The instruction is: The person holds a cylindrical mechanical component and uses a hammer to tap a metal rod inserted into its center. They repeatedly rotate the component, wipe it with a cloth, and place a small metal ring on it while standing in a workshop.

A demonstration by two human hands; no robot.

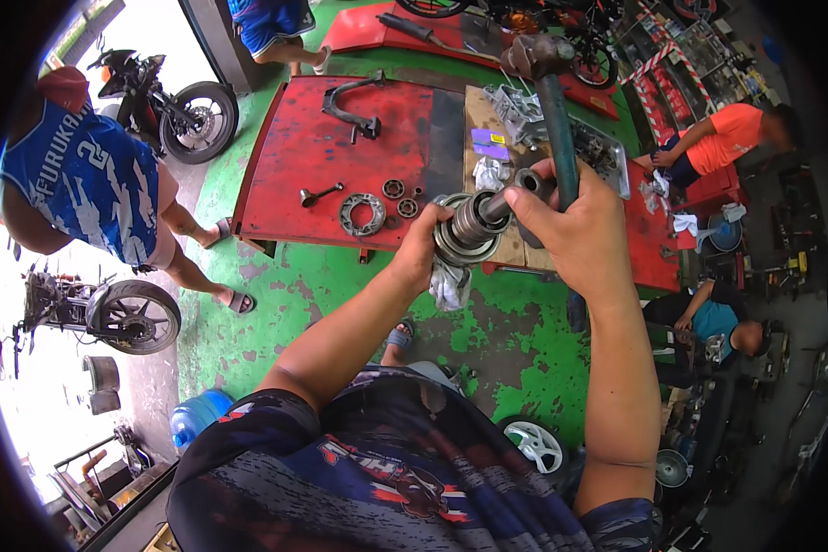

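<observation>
My left hand [419, 250] is closed around a round, stepped metal part [474, 224] with a flange and a central shaft, held over the table's front edge. A white rag [449, 288] hangs just below it, bunched under the part. In my right hand [581, 230] are the teal handle of a hammer [561, 138], its head up, and a short metal tube [528, 182] between thumb and fingers. The tube lines up with the part's shaft; whether they touch I cannot tell.
On the red worktable [290, 129] lie a metal bracket [354, 106], an engine valve-like rod [320, 194], a slotted ring [362, 214] and bearings [394, 189]. A metal tray [607, 147] sits right. People [87, 175] stand left and crouch right; motorcycles [179, 115] are parked left.
</observation>
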